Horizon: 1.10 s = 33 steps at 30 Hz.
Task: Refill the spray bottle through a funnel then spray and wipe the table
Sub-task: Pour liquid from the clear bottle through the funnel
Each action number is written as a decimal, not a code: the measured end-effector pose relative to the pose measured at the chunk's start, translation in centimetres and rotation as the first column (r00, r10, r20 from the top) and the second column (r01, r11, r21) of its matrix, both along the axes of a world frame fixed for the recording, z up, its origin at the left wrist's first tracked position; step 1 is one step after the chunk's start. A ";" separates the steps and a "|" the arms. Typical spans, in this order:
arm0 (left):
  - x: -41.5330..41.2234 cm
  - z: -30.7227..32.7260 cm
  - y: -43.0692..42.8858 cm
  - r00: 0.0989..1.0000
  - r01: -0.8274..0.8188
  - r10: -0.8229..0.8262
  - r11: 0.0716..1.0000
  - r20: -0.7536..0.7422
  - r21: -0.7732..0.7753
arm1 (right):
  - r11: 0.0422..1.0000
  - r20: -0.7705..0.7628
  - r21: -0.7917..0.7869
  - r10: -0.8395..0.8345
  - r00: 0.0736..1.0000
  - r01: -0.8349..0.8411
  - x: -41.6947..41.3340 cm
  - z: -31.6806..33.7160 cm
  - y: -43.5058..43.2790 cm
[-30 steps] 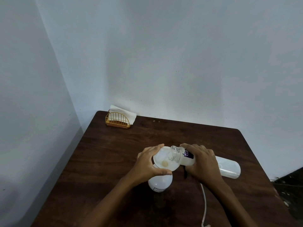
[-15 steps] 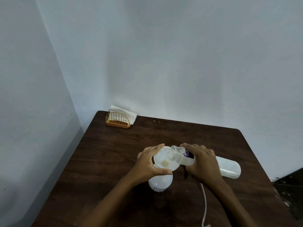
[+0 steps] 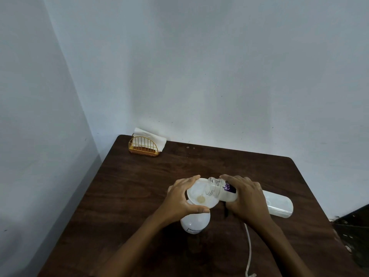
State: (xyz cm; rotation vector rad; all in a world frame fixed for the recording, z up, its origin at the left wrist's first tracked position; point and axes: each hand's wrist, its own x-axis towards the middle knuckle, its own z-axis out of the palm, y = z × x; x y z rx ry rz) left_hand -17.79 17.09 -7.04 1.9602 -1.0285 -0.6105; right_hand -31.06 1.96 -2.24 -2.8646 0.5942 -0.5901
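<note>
A white spray bottle (image 3: 195,222) stands upright on the dark wooden table (image 3: 135,188), with a white funnel (image 3: 199,195) seated in its neck. My left hand (image 3: 180,198) grips the funnel's rim from the left. My right hand (image 3: 244,198) holds a clear refill bottle (image 3: 223,189) with a purple label, tipped on its side so its open mouth hangs over the funnel bowl. A little liquid lies at the funnel's bottom.
A gold wire holder with white napkins (image 3: 145,144) stands at the far left corner by the wall. A thin white tube (image 3: 249,252) lies on the table near my right forearm. Walls close the back and left; the table's right edge drops off.
</note>
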 end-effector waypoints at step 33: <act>-0.1 0.5 0.1 1.000 0.005 -0.005 0.999 -0.009 0.031 | 0.998 -0.045 0.060 -0.017 0.999 0.020 0.0 0.7 0.6</act>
